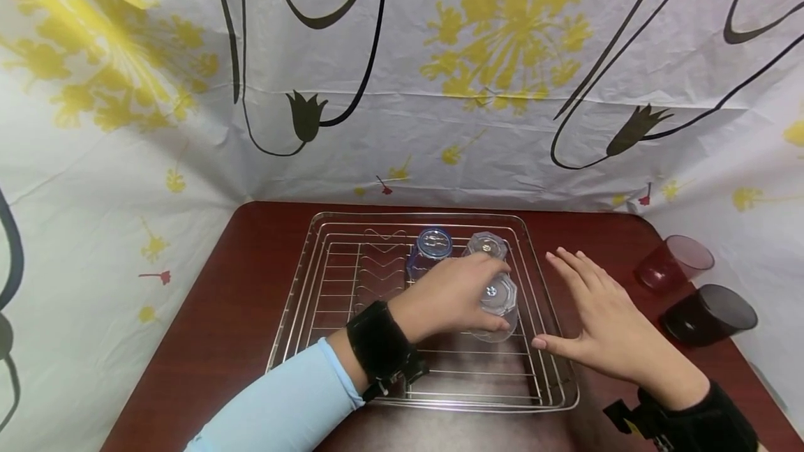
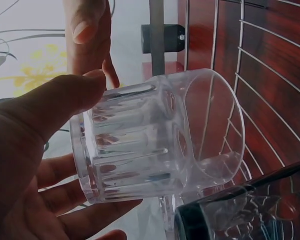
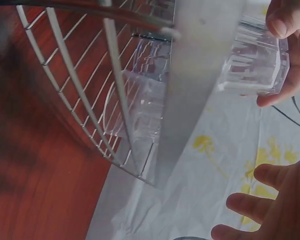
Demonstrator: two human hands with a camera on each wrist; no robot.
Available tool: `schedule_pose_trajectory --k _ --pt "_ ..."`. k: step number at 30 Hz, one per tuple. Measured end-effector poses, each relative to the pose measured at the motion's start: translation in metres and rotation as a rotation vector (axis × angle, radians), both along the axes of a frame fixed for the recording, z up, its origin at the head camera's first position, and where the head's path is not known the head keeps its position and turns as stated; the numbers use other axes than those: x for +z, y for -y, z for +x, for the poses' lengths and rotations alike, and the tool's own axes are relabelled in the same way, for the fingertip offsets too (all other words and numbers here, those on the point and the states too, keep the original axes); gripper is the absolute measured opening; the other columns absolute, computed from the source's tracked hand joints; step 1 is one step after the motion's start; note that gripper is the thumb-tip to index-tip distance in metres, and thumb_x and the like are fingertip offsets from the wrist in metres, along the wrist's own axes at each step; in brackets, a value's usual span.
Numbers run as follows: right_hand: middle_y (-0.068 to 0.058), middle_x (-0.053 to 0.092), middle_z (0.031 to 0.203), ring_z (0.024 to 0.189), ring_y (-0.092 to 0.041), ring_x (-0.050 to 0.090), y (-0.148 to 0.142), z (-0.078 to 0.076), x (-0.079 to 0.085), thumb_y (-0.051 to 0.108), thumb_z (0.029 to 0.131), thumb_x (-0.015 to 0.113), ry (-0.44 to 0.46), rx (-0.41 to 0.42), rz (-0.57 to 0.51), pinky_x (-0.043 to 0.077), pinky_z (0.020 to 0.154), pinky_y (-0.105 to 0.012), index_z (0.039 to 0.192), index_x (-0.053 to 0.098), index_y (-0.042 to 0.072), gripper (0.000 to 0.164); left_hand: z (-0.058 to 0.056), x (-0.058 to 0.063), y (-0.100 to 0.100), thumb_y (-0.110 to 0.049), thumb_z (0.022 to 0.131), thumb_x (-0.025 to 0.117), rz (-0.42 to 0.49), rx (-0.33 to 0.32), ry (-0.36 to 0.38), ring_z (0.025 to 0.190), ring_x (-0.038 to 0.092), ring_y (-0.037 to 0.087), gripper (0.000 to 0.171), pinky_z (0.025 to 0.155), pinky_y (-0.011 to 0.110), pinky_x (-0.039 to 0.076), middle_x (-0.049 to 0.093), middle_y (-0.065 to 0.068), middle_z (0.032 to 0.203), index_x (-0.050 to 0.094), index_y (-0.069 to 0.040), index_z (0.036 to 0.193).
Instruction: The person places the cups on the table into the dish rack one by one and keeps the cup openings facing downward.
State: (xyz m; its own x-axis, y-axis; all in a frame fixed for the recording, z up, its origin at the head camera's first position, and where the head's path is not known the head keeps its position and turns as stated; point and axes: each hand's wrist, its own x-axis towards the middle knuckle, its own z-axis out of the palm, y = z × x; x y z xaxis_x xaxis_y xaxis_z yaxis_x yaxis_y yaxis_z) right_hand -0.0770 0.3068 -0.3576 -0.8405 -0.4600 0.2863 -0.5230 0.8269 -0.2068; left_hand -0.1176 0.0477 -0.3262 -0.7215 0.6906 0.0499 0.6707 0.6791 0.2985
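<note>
My left hand (image 1: 449, 295) grips a clear faceted drinking glass (image 1: 500, 298) near its base. The glass is upside down over the wire rack (image 1: 417, 215), mouth toward the wires. In the left wrist view the thumb lies on one side of this glass (image 2: 135, 145) and the fingers on the other. Behind it, a second clear glass (image 1: 486, 245) stands inverted on the rack, beside an inverted blue glass (image 1: 433, 243). My right hand (image 1: 603, 319) hovers past the rack's right edge, fingers spread and holding nothing; its fingertips (image 3: 239, 205) show in the right wrist view.
To the right on the dark red-brown table (image 1: 195, 319) are a red tinted glass (image 1: 673, 264) and a dark grey glass (image 1: 708, 316). Wavy wire dividers (image 1: 382, 257) rise from the rack's left part. A flower-patterned white sheet (image 1: 402, 152) hangs behind and at both sides.
</note>
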Motion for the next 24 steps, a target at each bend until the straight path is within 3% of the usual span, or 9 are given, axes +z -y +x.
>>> schedule_pose_trajectory --k 12,24 --pt "-0.019 0.035 0.156 0.14 -0.051 0.032 -0.006 0.0 -0.009 0.063 0.067 0.083 0.011 -0.018 0.006 0.032 0.101 -0.069 0.159 0.027 0.016 0.118 -0.008 -0.01 -0.012 -0.058 0.077 0.08 -0.103 0.032 0.016 0.117 0.06 0.01 0.078 0.099 0.03 0.051 0.061 -0.004 0.134 0.056 -0.018 0.14" --pt "-0.019 0.034 0.157 0.141 -0.049 0.031 -0.005 0.001 -0.012 0.062 0.068 0.083 0.025 -0.009 0.003 0.032 0.099 -0.071 0.159 0.026 0.016 0.117 -0.014 -0.021 -0.025 -0.057 0.076 0.081 -0.134 0.041 0.032 0.125 0.056 0.008 0.079 0.107 0.036 0.045 0.061 -0.007 0.137 0.055 -0.02 0.141"
